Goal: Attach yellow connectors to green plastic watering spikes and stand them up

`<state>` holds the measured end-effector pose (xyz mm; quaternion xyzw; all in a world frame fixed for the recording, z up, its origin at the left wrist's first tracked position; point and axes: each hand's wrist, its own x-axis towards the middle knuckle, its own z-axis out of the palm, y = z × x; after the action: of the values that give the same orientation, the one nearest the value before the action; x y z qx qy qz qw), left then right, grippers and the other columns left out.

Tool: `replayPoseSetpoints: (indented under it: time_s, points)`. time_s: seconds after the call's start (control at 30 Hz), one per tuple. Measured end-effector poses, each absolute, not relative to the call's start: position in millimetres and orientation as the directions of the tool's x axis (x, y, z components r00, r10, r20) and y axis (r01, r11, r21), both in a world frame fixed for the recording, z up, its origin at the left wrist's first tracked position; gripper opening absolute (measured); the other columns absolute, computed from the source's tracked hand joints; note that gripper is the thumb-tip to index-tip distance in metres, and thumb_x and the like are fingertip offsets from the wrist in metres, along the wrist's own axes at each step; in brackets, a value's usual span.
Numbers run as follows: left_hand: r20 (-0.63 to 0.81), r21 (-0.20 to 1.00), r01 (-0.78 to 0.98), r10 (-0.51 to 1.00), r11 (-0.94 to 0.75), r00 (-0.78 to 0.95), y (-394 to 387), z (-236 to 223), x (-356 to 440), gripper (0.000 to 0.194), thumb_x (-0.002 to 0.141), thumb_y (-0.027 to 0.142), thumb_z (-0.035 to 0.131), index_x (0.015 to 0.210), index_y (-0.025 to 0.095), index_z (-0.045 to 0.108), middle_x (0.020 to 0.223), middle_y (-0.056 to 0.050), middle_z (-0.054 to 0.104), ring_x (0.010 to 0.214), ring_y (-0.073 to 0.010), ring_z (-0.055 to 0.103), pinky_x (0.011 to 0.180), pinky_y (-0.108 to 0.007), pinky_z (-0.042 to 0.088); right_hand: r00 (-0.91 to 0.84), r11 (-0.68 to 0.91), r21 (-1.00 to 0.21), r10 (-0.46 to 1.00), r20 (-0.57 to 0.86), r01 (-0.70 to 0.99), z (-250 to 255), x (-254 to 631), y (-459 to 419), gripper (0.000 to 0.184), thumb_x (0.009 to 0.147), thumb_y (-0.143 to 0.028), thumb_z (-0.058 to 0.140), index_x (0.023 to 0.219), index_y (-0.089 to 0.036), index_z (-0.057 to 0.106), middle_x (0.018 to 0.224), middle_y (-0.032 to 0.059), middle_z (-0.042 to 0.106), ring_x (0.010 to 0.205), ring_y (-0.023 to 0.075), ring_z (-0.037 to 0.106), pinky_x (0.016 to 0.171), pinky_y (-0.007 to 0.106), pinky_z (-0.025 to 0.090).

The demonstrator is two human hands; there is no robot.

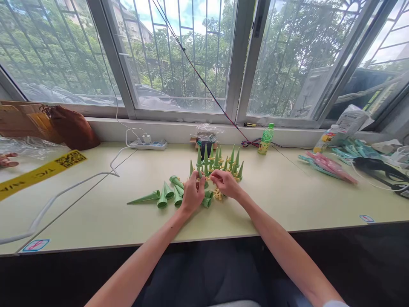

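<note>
My left hand (194, 192) is closed around a green plastic cone (200, 173), its tip showing between thumb and fingers. Close beside it, my right hand (226, 183) is pinched; what sits in its fingertips is too small to make out. Small yellow pieces (218, 195) lie in a pile under my right hand. Loose green cones (162, 199) lie and stand to the left of my left hand, and more lie between my wrists. Behind both hands, several green cones (216, 158) stand upright with yellow pieces on them.
A power strip (148, 145) with a white cable lies at the back left. Behind the cones is a small box (204, 143) with clear plastic. A green bottle (266, 139) stands right of it; pink and teal bags (332, 165) lie further right. Another person's hand (8, 160) shows far left.
</note>
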<state>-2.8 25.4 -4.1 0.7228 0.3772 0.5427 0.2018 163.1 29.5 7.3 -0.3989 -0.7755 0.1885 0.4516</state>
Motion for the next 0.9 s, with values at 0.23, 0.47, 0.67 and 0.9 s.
replayPoseSetpoints:
  time_s: [0.23, 0.47, 0.67, 0.9]
  points:
    - [0.648, 0.654, 0.379, 0.743, -0.654, 0.165, 26.0, -8.2, -4.4, 0.012, 0.094, 0.032, 0.046, 0.094, 0.020, 0.047, 0.069, 0.003, 0.054, 0.040, -0.0054, 0.037, 0.042, -0.019, 0.028, -0.278, 0.609, -0.622, 0.787, 0.551, 0.492, 11.0, 164.1, 28.1, 0.029, 0.092, -0.034, 0.047, 0.069, -0.017, 0.050, 0.058, -0.0031, 0.045, 0.053, 0.0097, 0.036, 0.053, 0.023, 0.030]
    - [0.655, 0.646, 0.369, 0.733, -0.668, 0.183, 24.8, -9.1, -5.5, 0.011, 0.093, 0.031, 0.047, 0.094, 0.020, 0.049, 0.067, 0.004, 0.053, 0.040, -0.0055, 0.037, 0.043, -0.019, 0.029, -0.283, 0.604, -0.612, 0.790, 0.544, 0.510, 9.2, 163.0, 27.4, 0.038, 0.094, -0.037, 0.043, 0.062, -0.018, 0.044, 0.054, -0.0037, 0.043, 0.051, 0.0087, 0.034, 0.053, 0.023, 0.028]
    - [0.656, 0.658, 0.358, 0.738, -0.662, 0.159, 26.0, -8.4, -4.2, 0.011, 0.093, 0.031, 0.047, 0.095, 0.020, 0.048, 0.067, 0.004, 0.054, 0.040, -0.0061, 0.040, 0.043, -0.020, 0.030, -0.266, 0.612, -0.606, 0.781, 0.565, 0.508, 7.1, 162.8, 29.7, 0.033, 0.095, -0.038, 0.046, 0.070, -0.017, 0.053, 0.058, -0.0030, 0.047, 0.053, 0.0092, 0.037, 0.054, 0.023, 0.030]
    - [0.651, 0.670, 0.349, 0.745, -0.655, 0.147, 26.7, -8.4, -4.4, 0.013, 0.094, 0.032, 0.046, 0.094, 0.020, 0.048, 0.071, 0.002, 0.057, 0.041, -0.0065, 0.042, 0.042, -0.020, 0.031, -0.305, 0.645, -0.618, 0.761, 0.572, 0.449, 5.7, 162.1, 31.3, 0.021, 0.092, -0.030, 0.051, 0.078, -0.017, 0.057, 0.067, -0.0003, 0.056, 0.058, 0.0106, 0.042, 0.056, 0.023, 0.034]
